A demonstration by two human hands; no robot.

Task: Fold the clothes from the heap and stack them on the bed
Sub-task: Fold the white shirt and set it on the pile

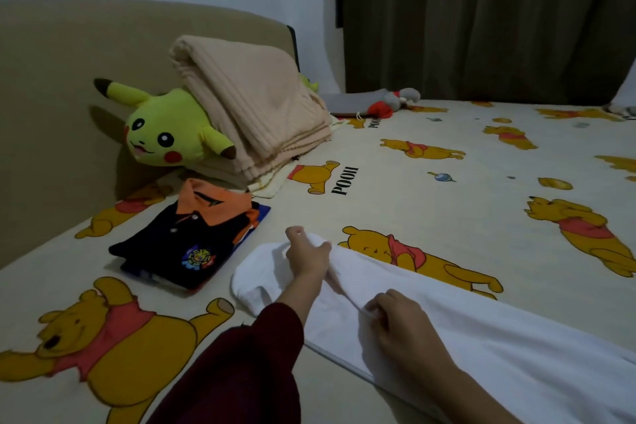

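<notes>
A long white garment [481, 330] lies across the bed [430, 189], running from the middle toward the lower right edge. My left hand [306, 253] pinches its far upper end, with the dark red sleeve trailing back. My right hand [399, 320] grips a fold along the garment's middle. To the left sits a folded dark polo shirt with an orange collar [192, 234], lying on top of another folded piece.
A yellow plush toy [165, 134] leans on the beige headboard [69, 96], partly under a folded beige blanket [254, 107]. A grey and red soft toy [382, 103] lies by the dark curtain [481, 17]. The sheet carries a cartoon bear print.
</notes>
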